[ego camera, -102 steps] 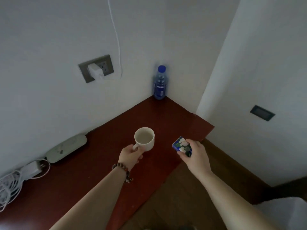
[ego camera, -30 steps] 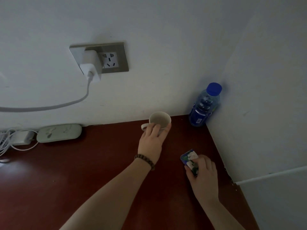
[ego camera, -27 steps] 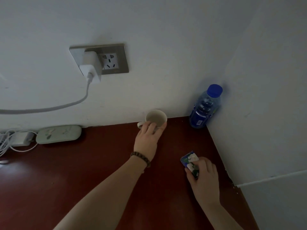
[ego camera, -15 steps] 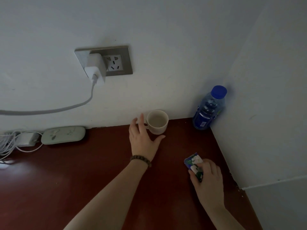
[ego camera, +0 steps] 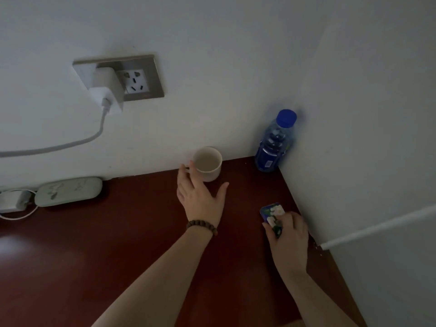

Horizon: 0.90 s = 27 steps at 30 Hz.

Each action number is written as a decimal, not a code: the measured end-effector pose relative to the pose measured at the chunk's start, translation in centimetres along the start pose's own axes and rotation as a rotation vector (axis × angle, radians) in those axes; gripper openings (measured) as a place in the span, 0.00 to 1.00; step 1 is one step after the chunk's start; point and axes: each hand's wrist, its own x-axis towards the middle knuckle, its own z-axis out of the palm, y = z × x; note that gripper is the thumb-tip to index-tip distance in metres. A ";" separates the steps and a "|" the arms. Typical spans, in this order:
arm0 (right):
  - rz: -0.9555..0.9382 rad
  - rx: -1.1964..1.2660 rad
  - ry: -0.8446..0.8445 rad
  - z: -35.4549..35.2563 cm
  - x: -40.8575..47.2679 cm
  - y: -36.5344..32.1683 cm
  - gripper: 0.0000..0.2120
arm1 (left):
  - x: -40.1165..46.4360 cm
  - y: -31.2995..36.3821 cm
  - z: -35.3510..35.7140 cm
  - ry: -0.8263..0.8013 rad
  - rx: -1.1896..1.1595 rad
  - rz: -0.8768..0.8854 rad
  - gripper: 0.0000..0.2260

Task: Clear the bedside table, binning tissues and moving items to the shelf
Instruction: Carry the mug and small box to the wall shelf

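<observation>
My left hand is stretched out flat over the dark red shelf top, palm down, fingers straight and spread, thumb splayed off to the right; it grasps nothing. Its fingertips reach the near side of the white mug, right by the handle, though I cannot tell whether they touch it. The mug stands upright against the back wall, mouth open to the camera. A string of brown beads circles my left wrist, and the forearm runs down and left toward the bottom edge of the view. My right hand lies lower and to the right, near the side wall, knuckles up, fingers curled over a small blue packet with white flowers printed on it; I am grasping it, with its far end poking out past my fingers just above the wood. In the corner beyond stands a blue-capped water bottle, well apart from both hands. Along the back wall to the left lie a pale green case and a white adapter, and a white charger is plugged into the wall socket.
</observation>
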 end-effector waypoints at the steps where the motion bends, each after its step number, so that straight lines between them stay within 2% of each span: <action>1: 0.010 -0.026 -0.008 -0.4 0.0 0.0 0.17 | -1.5 0.5 -0.1 -0.030 0.025 0.092 0.39; 2: 0.000 -0.061 -0.015 -0.7 -0.1 0.0 0.19 | -3.2 0.8 -0.2 -0.103 0.062 0.184 0.37; 4: -0.089 -0.114 -0.030 -1.4 -0.9 0.2 0.21 | -6.2 1.0 -0.1 -0.322 0.200 0.308 0.39; 7: -0.306 -0.119 -0.129 -1.7 -2.5 0.6 0.24 | -8.4 0.1 0.3 -0.579 0.454 0.335 0.47; 10: -0.384 -0.216 -0.231 -1.8 -2.9 0.9 0.27 | -8.6 -0.9 0.7 -0.700 0.572 0.324 0.49; 15: -0.327 -0.293 -0.316 -2.5 -1.9 1.9 0.30 | -8.6 -1.7 0.8 -0.731 0.600 0.318 0.49; 19: -0.272 -0.299 -0.286 -3.5 -1.0 3.0 0.29 | -8.6 -1.6 0.7 -0.728 0.595 0.306 0.50; 27: -0.188 -0.281 -0.342 -3.6 -0.7 2.1 0.30 | -7.9 -1.3 0.2 -0.769 0.591 0.302 0.46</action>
